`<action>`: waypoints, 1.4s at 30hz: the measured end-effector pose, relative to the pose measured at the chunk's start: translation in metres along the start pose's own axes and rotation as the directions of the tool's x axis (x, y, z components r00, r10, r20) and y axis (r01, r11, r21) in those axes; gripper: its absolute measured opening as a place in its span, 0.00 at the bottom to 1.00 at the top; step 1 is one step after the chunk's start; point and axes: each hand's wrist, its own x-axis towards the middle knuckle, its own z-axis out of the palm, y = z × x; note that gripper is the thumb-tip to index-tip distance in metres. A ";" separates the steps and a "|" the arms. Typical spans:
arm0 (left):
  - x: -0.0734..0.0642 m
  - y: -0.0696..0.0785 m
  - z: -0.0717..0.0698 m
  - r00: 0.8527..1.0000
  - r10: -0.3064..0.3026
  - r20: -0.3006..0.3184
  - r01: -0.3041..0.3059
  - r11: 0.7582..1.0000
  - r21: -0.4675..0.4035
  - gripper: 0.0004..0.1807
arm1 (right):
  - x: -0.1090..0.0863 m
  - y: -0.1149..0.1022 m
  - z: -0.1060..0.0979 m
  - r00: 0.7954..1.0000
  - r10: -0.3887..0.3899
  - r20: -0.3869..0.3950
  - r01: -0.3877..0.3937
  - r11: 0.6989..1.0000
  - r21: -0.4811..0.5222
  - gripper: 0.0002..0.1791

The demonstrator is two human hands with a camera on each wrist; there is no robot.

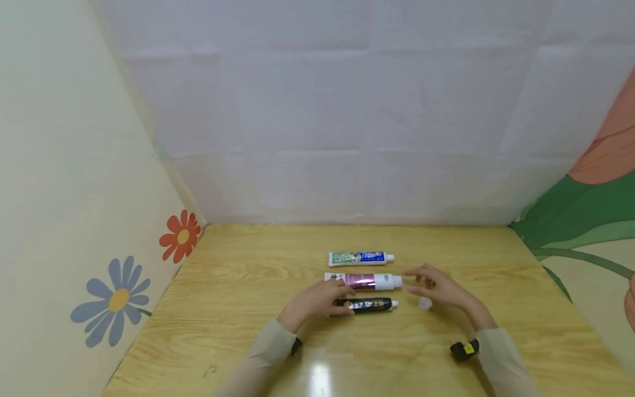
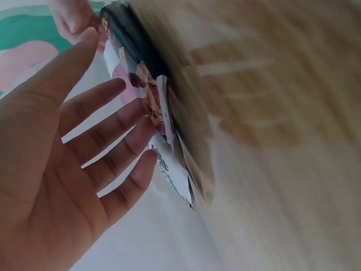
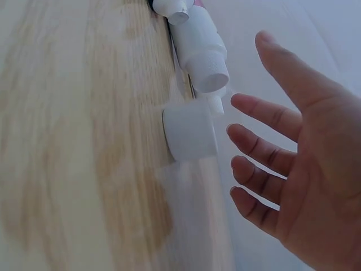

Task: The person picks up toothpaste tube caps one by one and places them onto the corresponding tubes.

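Observation:
Three toothpaste tubes lie side by side on the table, their capped ends pointing right. The farthest tube is blue and green [image 1: 359, 258], the middle one pink and white [image 1: 364, 282], the nearest black [image 1: 372, 305]. My left hand [image 1: 315, 300] hovers at the left ends of the black and pink tubes, fingers loosely spread; in the left wrist view its fingertips overlap the black tube [image 2: 132, 42]. To the right, my right hand [image 1: 444, 286] is held with thumb and fingers apart, close to the pink tube's white cap [image 3: 207, 70]. Below that hand sits a loose white cap [image 1: 425, 303].
The wooden table [image 1: 238, 275] meets a white cloth backdrop [image 1: 347, 138] at its far edge. Walls painted with flowers [image 1: 118, 300] flank it on both sides. Black wrist cameras [image 1: 463, 350] hang under the sleeves.

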 end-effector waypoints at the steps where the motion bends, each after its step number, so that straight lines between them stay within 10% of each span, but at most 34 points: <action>1: 0.000 0.001 0.001 1.000 -0.003 0.006 0.003 1.000 0.000 0.29 | -0.002 0.001 -0.001 1.000 -0.003 0.002 0.003 1.000 -0.010 0.27; 15: 0.005 0.012 0.012 0.997 -0.028 0.072 0.023 0.998 0.065 0.28 | -0.022 0.018 0.000 0.989 0.012 0.148 -0.020 0.999 0.051 0.22; 42: 0.000 0.020 0.004 0.986 -0.109 0.123 0.112 0.993 -0.023 0.26 | -0.023 0.015 -0.005 0.985 -0.023 0.173 0.008 0.996 0.085 0.14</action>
